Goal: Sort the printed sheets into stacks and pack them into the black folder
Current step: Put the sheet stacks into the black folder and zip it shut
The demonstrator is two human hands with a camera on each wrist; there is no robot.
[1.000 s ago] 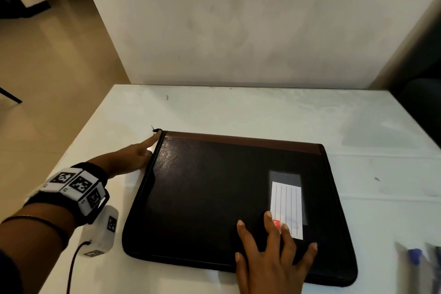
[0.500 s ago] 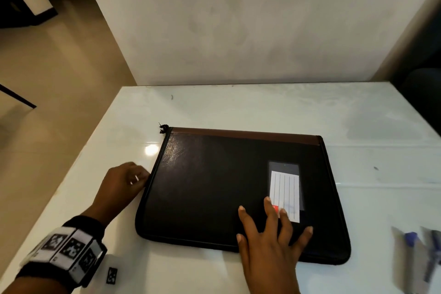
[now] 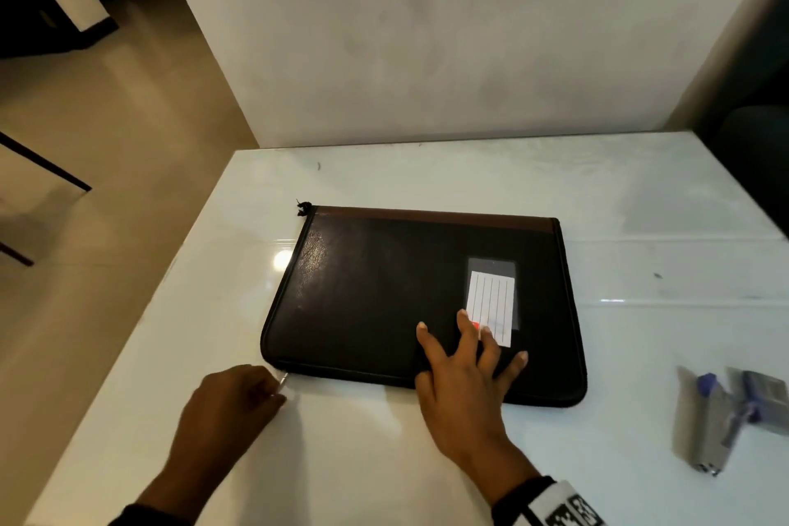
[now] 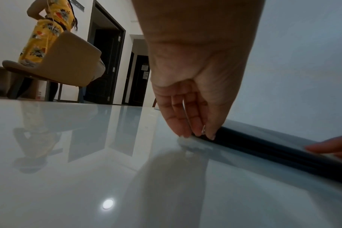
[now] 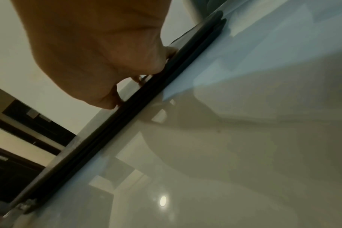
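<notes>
The black folder (image 3: 375, 295) lies closed on the white table (image 3: 427, 461), brown strip along its far edge, a white lined card (image 3: 491, 307) in its cover window. My left hand (image 3: 277, 386) is at the folder's near left corner, where thumb and fingers pinch a small metal zip pull (image 4: 203, 131). Fingers spread, my right hand (image 3: 465, 359) presses flat on the cover near the front edge. The right wrist view has the folder's edge (image 5: 127, 114) under that hand (image 5: 107, 61). No printed sheets are in view.
Grey and blue desk items (image 3: 721, 419) lie at the table's right. A wall (image 3: 427, 34) stands behind the table; its left edge drops to the floor. The left wrist view shows a chair (image 4: 64, 61) and a person in a yellow dress (image 4: 47, 30) beyond.
My left hand has travelled from the folder's far left corner down its left side to the near left corner. The right hand has stayed pressed on the cover.
</notes>
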